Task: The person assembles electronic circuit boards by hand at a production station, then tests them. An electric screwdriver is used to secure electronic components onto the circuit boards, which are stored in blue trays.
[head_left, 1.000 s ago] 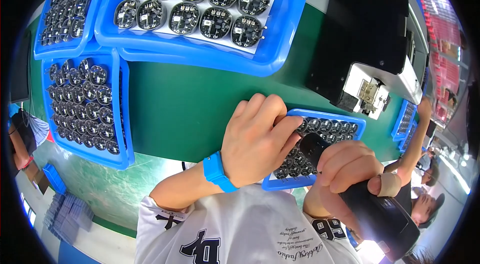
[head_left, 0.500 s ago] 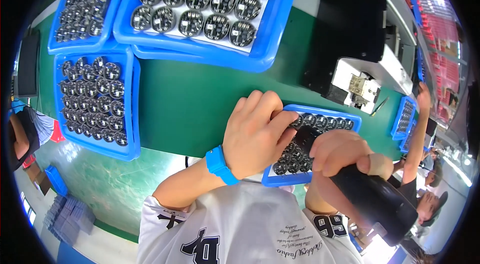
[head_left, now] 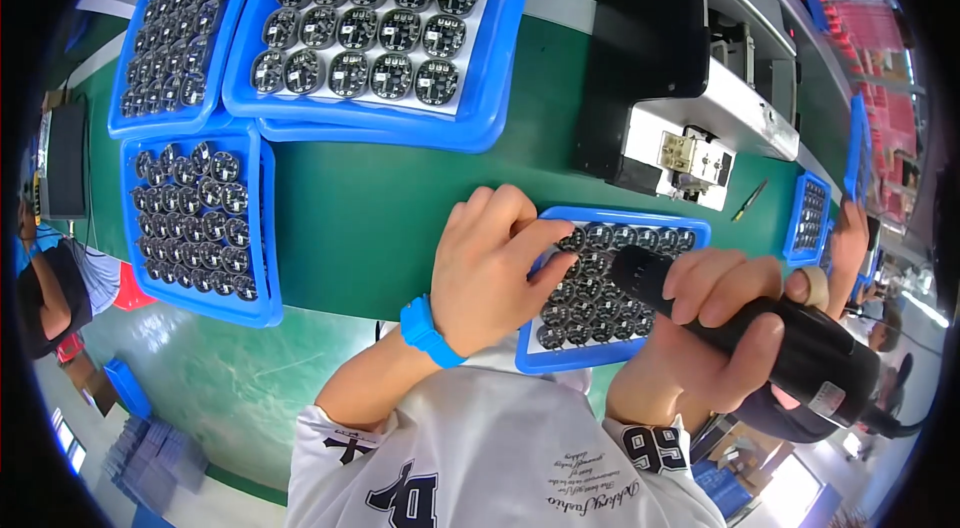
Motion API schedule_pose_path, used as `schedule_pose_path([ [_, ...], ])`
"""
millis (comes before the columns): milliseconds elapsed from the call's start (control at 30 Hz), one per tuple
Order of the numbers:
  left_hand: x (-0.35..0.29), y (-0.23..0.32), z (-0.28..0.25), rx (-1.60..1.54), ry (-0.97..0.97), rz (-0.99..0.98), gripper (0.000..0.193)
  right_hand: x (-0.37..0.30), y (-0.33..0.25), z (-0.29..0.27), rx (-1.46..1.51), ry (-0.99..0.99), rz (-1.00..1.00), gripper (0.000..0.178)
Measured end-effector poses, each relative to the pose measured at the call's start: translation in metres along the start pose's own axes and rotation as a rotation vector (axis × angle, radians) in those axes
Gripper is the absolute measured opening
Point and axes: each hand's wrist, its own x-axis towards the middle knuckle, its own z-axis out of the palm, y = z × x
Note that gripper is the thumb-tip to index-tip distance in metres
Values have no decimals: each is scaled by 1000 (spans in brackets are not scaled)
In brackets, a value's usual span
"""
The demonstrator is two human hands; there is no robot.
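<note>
My left hand [head_left: 485, 273], with a blue watch [head_left: 430, 332] on its wrist, reaches over the left edge of a small blue tray [head_left: 526, 353]. Its thumb and forefinger close on a round black circuit board [head_left: 571, 240] in the tray's far left corner. Several similar boards stand in rows in that tray. My right hand [head_left: 725, 313] grips a black corded handheld power tool [head_left: 825, 353] above the tray's right side. The tool's blunt front end [head_left: 640, 273] points left over the boards, apart from my left hand. Its cord leaves at the rear, on the right.
Larger blue trays [head_left: 480, 128] of round boards stand at the far left, with another tray [head_left: 262, 268] below them. A black-and-white machine [head_left: 640, 78] stands beyond my tray, and a thin pen-like tool [head_left: 748, 201] lies near it. A co-worker's hand [head_left: 851, 238] is at the right.
The power tool has drawn back to the right, away from my left fingers, uncovering more boards. My left hand stays at the tray's far left corner. The whole view has shifted slightly.
</note>
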Motion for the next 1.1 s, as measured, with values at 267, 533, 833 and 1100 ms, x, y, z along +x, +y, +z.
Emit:
schedule_pose_path([
  [267,3,3,-3,18,-19,-21,35,-4,12,-7,20,-37,-1,39],
  [533,3,3,-3,23,-18,-18,36,-5,23,-10,100,-76,-24,36],
  [833,5,4,-5,14,-44,-21,33,-12,28,-15,33,-183,-106,35],
  [1100,5,3,-5,5,-45,-20,36,-13,21,-9,-40,-203,-35,29],
])
